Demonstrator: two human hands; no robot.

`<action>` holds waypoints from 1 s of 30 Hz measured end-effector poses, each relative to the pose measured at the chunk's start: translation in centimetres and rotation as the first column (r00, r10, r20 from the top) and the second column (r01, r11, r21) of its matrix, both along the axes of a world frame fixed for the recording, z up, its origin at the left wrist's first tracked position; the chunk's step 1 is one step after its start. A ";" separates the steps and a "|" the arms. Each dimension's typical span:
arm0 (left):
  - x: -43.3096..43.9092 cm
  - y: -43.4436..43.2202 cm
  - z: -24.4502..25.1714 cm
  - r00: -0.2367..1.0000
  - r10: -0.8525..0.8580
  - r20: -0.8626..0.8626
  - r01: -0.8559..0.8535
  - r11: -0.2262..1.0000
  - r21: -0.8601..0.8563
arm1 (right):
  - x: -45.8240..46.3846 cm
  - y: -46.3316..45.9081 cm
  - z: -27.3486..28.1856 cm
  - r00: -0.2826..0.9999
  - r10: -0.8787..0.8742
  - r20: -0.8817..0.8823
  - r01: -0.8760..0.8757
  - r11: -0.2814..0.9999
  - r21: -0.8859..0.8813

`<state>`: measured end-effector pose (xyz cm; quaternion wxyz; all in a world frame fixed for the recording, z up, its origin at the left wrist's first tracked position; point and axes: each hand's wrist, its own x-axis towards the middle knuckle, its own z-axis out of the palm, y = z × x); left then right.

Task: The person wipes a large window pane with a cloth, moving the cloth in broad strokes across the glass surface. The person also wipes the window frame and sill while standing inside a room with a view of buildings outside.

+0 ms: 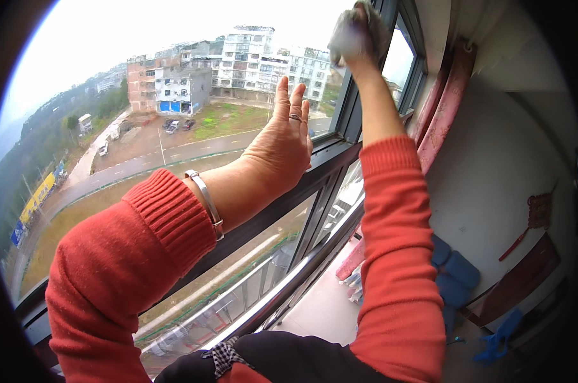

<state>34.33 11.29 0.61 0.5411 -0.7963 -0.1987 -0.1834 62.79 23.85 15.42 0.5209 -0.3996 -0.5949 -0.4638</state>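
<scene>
My right hand (361,40) is raised to the top of the view and grips a crumpled grey cloth (349,33). The cloth lies before the window glass, beside the dark metal window frame (353,107). My left hand (289,124) has its fingers apart and points upward, in front of the large window pane (241,115) and close to the frame's horizontal bar (332,148). It holds nothing; whether it touches the glass I cannot tell. A ring is on one of its fingers and a silver bangle (205,198) is around that wrist. Both arms wear red knitted sleeves.
Lower panes and a shiny metal rail (250,313) run diagonally below my left arm. Pink curtains (444,110) hang right of the window. Inside the room are blue seats (454,273), a blue plastic stool (500,340) and a red hanging knot ornament (539,210). Buildings and a road show outside.
</scene>
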 end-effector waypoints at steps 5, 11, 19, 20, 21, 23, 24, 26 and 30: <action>0.6 -0.3 -0.3 0.996 0.085 -0.037 -0.084 0.996 0.039 | -4.9 -7.0 -16.8 0.981 0.118 -0.152 -0.172 0.893 -0.416; 0.8 0.0 -0.7 0.999 -0.021 0.030 0.019 0.998 0.067 | -6.2 -9.0 -17.3 0.926 -0.026 -0.378 -0.212 0.791 -0.574; -0.2 -0.7 -0.3 0.970 -0.241 -0.033 0.231 0.957 -0.174 | -2.1 -3.9 -3.0 0.936 -0.334 0.115 0.292 0.915 0.279; -0.1 -0.9 -0.4 0.960 -0.274 -0.056 0.243 0.916 -0.319 | -2.4 -3.7 -3.8 0.960 -0.275 0.059 0.265 0.954 0.144; 0.0 -1.0 -0.4 0.938 -0.343 -0.039 0.294 0.852 -0.433 | -2.9 -3.6 -4.9 0.975 -0.221 -0.003 0.221 0.975 0.009; -0.1 -1.0 -0.5 0.950 -0.306 -0.056 0.261 0.882 -0.392 | -3.7 -3.9 -8.9 0.995 -0.099 0.013 0.099 0.995 0.006; -0.1 -0.9 -0.6 0.955 -0.292 -0.051 0.252 0.890 -0.380 | -4.3 -4.2 -11.6 0.996 -0.052 -0.078 0.052 0.999 -0.011; 0.1 -0.6 -0.8 0.966 -0.250 -0.062 0.195 0.868 -0.457 | -5.1 -4.9 -15.8 0.984 -0.132 -0.121 0.132 0.991 -0.010; 0.5 -0.4 -1.5 0.965 -0.260 0.031 0.236 0.814 -0.531 | -5.4 -6.0 -19.0 0.849 -0.174 -0.499 0.000 0.944 -0.329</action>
